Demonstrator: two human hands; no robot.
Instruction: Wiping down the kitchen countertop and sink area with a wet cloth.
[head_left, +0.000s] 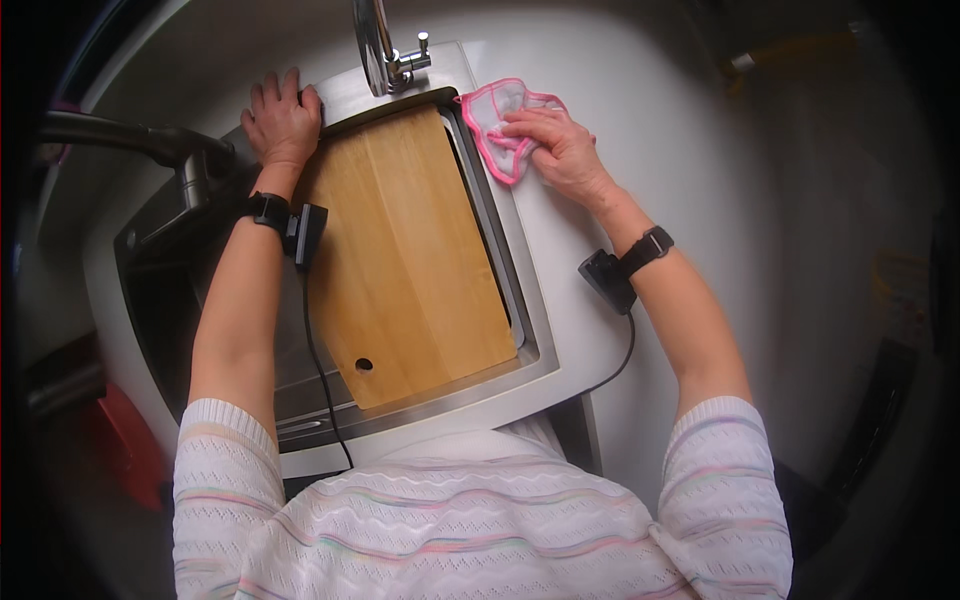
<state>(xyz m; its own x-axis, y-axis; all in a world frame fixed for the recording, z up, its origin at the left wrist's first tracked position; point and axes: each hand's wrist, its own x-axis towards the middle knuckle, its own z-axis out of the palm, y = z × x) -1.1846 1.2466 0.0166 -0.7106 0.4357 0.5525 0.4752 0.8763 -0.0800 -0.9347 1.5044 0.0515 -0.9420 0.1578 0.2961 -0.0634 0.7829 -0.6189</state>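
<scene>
My right hand (559, 150) presses a white cloth with pink edging (480, 120) onto the white countertop, just right of the sink's back corner. A fold of the cloth is bunched under my fingers. Palm down with spread fingers, my left hand (281, 120) rests at the sink's back left edge; its thumb lies by a small dark part I cannot make out. Between my arms, a wooden cutting board (412, 247) with a round hole near its front corner lies across the right part of the stainless steel sink (544, 352).
A chrome faucet (390, 64) rises behind the board. Left of my left hand, a dark pipe-like fitting (169, 146) reaches over the dark sink section (161, 292). Cables hang from black devices strapped to both wrists. Something red (124, 442) stands low at the left.
</scene>
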